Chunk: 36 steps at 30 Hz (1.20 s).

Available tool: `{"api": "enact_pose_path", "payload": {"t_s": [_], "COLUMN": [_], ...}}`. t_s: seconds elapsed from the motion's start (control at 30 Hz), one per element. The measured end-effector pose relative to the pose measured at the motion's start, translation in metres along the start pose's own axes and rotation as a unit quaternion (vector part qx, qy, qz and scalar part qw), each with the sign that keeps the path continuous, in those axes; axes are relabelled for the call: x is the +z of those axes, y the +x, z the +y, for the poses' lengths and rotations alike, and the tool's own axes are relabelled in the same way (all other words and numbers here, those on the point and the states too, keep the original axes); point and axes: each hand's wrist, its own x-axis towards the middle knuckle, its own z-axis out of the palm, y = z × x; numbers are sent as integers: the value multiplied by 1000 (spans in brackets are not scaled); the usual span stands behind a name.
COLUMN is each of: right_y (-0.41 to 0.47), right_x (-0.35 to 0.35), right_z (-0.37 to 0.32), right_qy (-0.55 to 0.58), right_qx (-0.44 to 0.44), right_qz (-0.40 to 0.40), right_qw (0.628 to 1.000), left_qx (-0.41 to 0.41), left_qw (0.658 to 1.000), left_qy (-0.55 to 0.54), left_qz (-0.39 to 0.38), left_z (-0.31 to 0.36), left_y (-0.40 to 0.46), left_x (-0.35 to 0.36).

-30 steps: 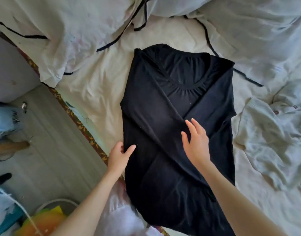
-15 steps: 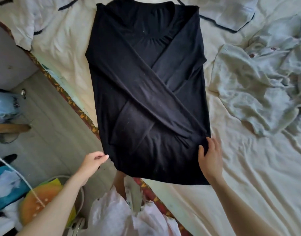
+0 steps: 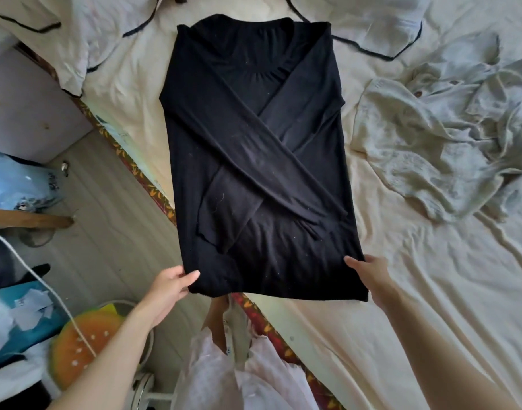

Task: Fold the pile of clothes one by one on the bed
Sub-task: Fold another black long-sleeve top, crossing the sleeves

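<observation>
Gripping the near hem corners of the black top (image 3: 253, 161) on the bed (image 3: 401, 291), left hand (image 3: 171, 287) and right hand (image 3: 369, 273) both pinched shut on fabric.

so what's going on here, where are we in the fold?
A person is folding a black long-sleeved top laid flat on the bed. Both sleeves are already crossed over its front. The left hand grips the hem's left corner and the right hand holds the right corner, so the bottom-up fold looks next, though that is a guess. A crumpled pale garment lies unfolded to the right.
</observation>
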Motion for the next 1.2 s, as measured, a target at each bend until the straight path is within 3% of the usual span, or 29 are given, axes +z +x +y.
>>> {"api": "enact_pose_path", "payload": {"t_s": [0.13,0.37,0.67,0.8,0.97,1.07,1.2], "right_y": [-26,-45,15,65,102,107,111], "right_x": [-10,-28,-12,12,38,40,28], "right_z": [-13,-116,-255,-283,-279,-278,-303], "right_qy": [63,136,234,222,69,5,-18], "right_qx": [-52,-187,-196,-175,-88,-71,-122], "right_qz": [-14,2,10,24,8,17,105], "right_qw": [997,973,952,959,994,997,987], "left_qx": [70,198,257,231,127,96,110], "left_qw": [994,971,949,960,990,992,984], "left_qy": [64,-85,-147,-115,9,18,34], "left_qz": [51,102,104,104,53,79,134], "left_z": [21,117,255,285,269,271,303], "left_y": [-20,-31,48,103,138,141,146], "left_x": [-8,-27,-39,-33,-24,-26,-43]}}
